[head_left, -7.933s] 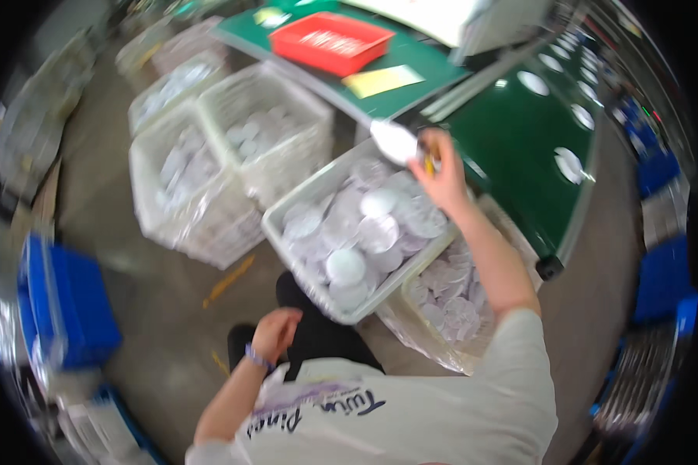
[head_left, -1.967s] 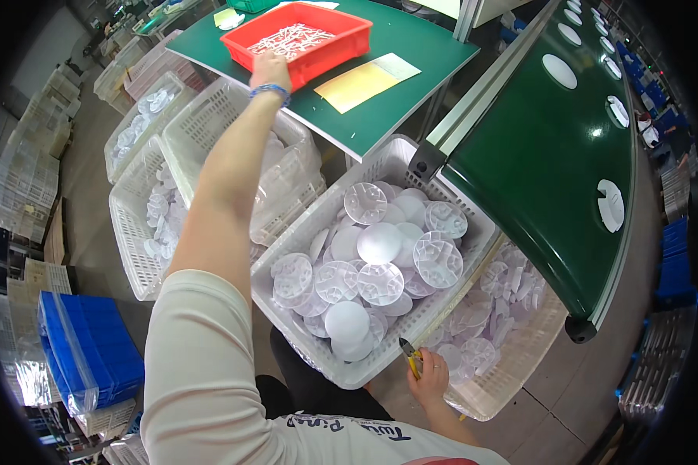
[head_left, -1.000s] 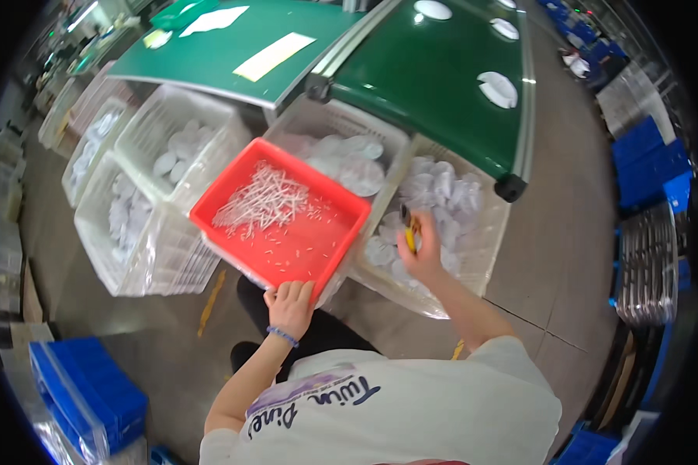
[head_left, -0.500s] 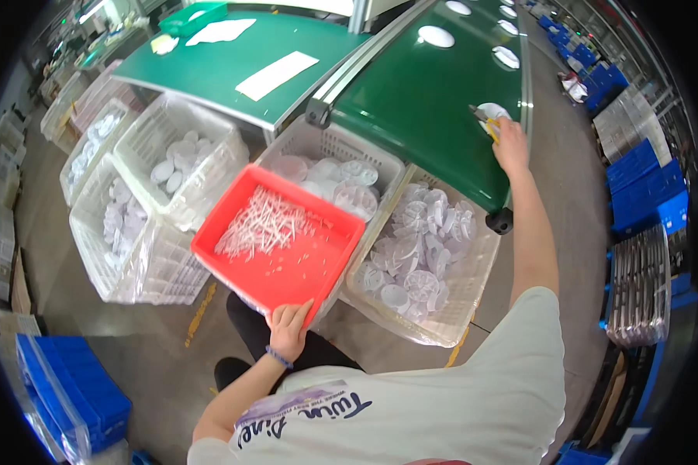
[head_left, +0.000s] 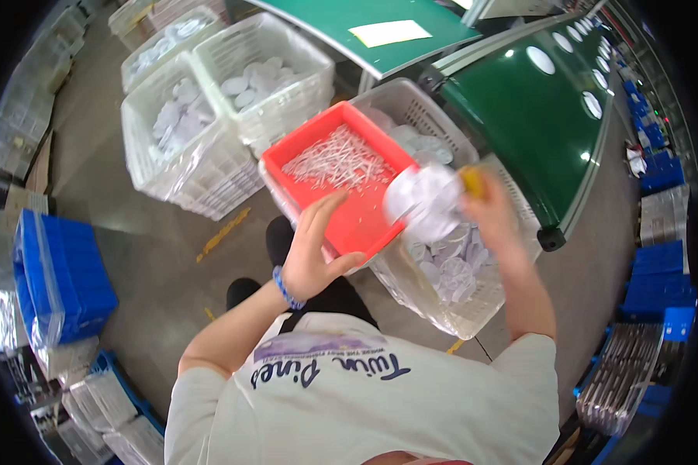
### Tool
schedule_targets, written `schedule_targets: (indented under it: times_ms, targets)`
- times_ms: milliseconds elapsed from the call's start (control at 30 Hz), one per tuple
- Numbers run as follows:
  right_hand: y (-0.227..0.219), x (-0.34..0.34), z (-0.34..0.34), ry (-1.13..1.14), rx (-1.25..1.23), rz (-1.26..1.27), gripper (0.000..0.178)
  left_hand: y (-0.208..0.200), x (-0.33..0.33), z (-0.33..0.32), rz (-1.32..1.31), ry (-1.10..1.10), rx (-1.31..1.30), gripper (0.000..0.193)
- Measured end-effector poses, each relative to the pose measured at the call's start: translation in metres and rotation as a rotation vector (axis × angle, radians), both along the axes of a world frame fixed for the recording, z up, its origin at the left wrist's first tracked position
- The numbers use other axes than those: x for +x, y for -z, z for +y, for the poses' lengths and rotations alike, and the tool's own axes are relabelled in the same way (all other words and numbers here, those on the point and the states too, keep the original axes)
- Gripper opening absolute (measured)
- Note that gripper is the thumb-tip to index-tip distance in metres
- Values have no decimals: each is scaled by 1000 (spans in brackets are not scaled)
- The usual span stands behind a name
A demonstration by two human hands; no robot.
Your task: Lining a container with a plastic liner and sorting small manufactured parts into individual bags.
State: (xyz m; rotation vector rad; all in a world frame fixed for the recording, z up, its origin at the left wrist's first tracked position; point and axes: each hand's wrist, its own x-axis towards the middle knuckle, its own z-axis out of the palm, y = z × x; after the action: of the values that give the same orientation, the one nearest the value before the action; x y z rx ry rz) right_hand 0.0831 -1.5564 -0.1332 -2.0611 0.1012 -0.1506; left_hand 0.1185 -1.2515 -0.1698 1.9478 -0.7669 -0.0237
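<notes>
Two bare hands, both mine, flanked the red tray (head_left: 362, 221), which sat at a slant over the white crate (head_left: 421, 111). My left hand (head_left: 310, 256) was spread at the tray's near left edge, fingers reaching above the rim and thumb well apart from them; whether skin met plastic I could not tell. My right hand (head_left: 495, 213), blurred, was closed around a yellow-handled tool (head_left: 474, 182). Just beside those fingers, a white plastic piece (head_left: 423, 203) hung over the tray's right rim; how they pinched it, and whether it was one disc or several, I could not make out. Thin white sticks (head_left: 345, 159) lay heaped toward the far end, with red floor showing nearer me. The right edge of a plastic-lined bin (head_left: 423, 298), full of pale pieces, showed between my right hand and the green conveyor belt (head_left: 520, 139), where white discs (head_left: 541, 60) lay spaced apart. To the left, a strip of grey floor (head_left: 202, 283) parted my knees from the wrapped baskets (head_left: 202, 182).
</notes>
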Motion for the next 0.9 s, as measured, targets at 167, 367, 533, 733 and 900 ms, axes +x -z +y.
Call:
schedule_targets:
  times_ms: [167, 367, 533, 733, 900]
  targets:
    - [68, -17, 117, -352, 804, 527, 34, 6, -3, 44, 731, 310, 286, 63]
    - [110, -55, 168, -231, 598, 313, 58, 102, -52, 103, 979, -73, -499, 55]
    - [64, -62, 202, -439, -374, 24, 63, 102, -68, 112, 1013, -156, -625, 65]
    - [61, -52, 219, -508, -585, -24, 59, 111, -77, 118, 829, -154, -572, 67]
    - [57, -46, 228, -559, -672, -36, 58, 114, -82, 121, 834, -193, -532, 68]
